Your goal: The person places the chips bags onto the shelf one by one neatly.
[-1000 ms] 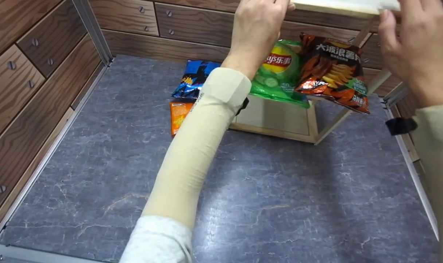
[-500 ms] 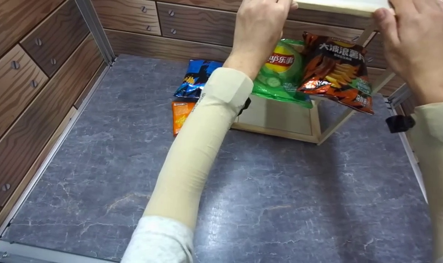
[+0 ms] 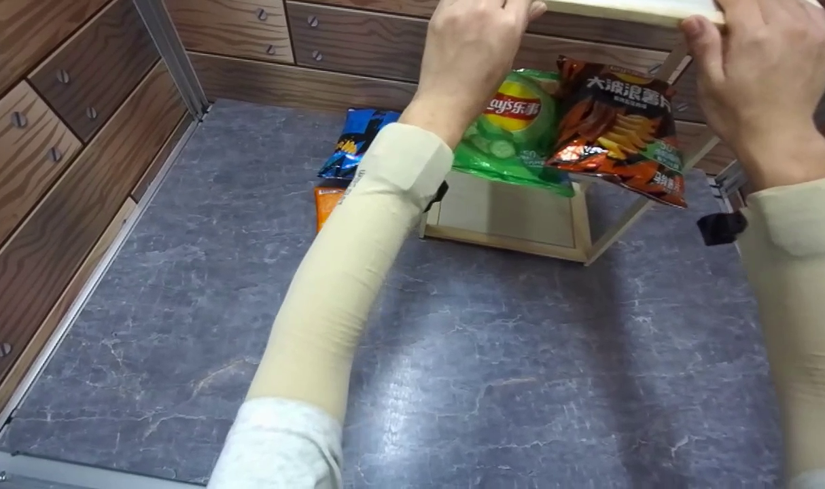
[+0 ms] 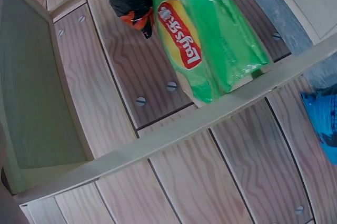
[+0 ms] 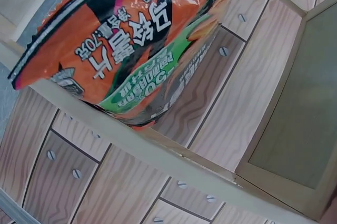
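Note:
My left hand (image 3: 470,51) is at the top left corner of a small wooden rack (image 3: 579,252), its fingers bent around the edge. At the opposite top corner my right hand (image 3: 769,88) grips the rack, thumb against the front edge and fingers over the white top panel (image 3: 643,5). Between the uprights, above the lower board (image 3: 507,214), a green Lay's chip bag (image 3: 514,132) and a black-and-orange chip bag (image 3: 620,132) lean side by side. The left wrist view shows the green bag (image 4: 210,34) beside an upright; some fingertips are hidden.
A blue snack bag (image 3: 358,139) and an orange packet (image 3: 326,204) lie left of the rack, partly behind my left forearm. Wood-patterned walls (image 3: 358,41) enclose the grey marbled surface (image 3: 202,292) at the back and sides.
My right hand has come leftward onto the rack's top corner, its thumb now touching the edge. The left hand keeps its hold; the bags stay in place while the view shifts slightly.

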A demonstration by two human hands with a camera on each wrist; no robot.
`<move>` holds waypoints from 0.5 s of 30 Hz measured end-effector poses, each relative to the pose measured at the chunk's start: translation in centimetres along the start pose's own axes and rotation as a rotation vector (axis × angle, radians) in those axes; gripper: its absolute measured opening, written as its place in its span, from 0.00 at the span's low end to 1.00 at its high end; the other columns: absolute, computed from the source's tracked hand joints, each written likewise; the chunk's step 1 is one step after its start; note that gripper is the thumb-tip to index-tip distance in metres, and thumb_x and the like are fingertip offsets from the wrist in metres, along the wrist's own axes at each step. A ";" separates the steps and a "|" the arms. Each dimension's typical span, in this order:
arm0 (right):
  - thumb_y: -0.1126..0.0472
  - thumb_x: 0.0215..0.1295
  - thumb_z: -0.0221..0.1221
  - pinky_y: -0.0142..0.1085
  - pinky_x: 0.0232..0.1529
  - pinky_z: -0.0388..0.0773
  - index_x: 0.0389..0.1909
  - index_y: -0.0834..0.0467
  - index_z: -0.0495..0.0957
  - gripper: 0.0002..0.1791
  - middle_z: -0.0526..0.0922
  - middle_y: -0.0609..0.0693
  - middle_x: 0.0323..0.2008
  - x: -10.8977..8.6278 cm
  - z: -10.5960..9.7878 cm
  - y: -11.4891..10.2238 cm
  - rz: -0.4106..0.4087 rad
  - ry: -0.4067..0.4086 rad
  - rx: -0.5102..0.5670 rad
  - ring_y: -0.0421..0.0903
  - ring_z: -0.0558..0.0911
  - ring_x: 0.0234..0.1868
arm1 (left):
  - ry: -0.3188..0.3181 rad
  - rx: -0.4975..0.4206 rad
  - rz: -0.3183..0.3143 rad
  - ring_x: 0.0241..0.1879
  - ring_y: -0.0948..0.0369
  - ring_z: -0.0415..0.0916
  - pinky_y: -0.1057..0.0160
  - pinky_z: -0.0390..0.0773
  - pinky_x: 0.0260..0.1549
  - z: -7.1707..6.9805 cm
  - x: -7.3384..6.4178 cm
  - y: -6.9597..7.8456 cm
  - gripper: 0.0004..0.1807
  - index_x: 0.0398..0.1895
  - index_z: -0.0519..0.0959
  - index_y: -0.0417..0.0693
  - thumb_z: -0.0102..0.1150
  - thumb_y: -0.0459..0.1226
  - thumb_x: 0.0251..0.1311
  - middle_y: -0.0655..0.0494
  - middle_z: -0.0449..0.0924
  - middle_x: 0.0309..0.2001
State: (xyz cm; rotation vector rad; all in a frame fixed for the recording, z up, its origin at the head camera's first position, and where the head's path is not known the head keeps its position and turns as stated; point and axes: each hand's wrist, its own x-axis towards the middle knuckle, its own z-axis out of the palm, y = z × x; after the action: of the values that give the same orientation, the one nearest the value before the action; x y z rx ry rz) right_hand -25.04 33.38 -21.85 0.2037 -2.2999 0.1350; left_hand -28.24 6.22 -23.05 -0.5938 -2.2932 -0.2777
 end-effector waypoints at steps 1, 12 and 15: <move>0.33 0.73 0.38 0.66 0.58 0.65 0.58 0.58 0.75 0.36 0.79 0.69 0.50 0.0 0.0 -0.1 0.013 -0.005 0.002 0.72 0.74 0.56 | 0.007 0.007 0.001 0.57 0.60 0.78 0.62 0.74 0.59 0.0 -0.1 0.0 0.29 0.62 0.76 0.53 0.26 0.53 0.77 0.59 0.81 0.56; 0.35 0.74 0.39 0.67 0.61 0.61 0.50 0.65 0.75 0.36 0.77 0.69 0.54 -0.2 -0.3 -0.2 0.084 -0.096 -0.012 0.70 0.71 0.62 | 0.059 0.026 0.067 0.75 0.55 0.58 0.54 0.47 0.77 0.9 -2.4 -0.4 0.34 0.74 0.64 0.50 0.14 0.52 0.78 0.54 0.65 0.73; 0.35 0.74 0.39 0.66 0.62 0.61 0.52 0.64 0.75 0.36 0.77 0.68 0.55 -0.3 -0.3 -0.1 0.095 -0.102 -0.010 0.68 0.70 0.63 | 0.055 -0.004 0.094 0.76 0.55 0.55 0.54 0.44 0.78 1.0 -3.2 -0.5 0.35 0.75 0.62 0.49 0.13 0.52 0.78 0.53 0.63 0.75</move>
State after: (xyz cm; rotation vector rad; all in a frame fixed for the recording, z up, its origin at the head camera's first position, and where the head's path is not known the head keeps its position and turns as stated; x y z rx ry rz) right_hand -24.57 33.37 -21.90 0.0982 -2.4125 0.1645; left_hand -27.08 5.09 -26.02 -0.6855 -2.2058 -0.2499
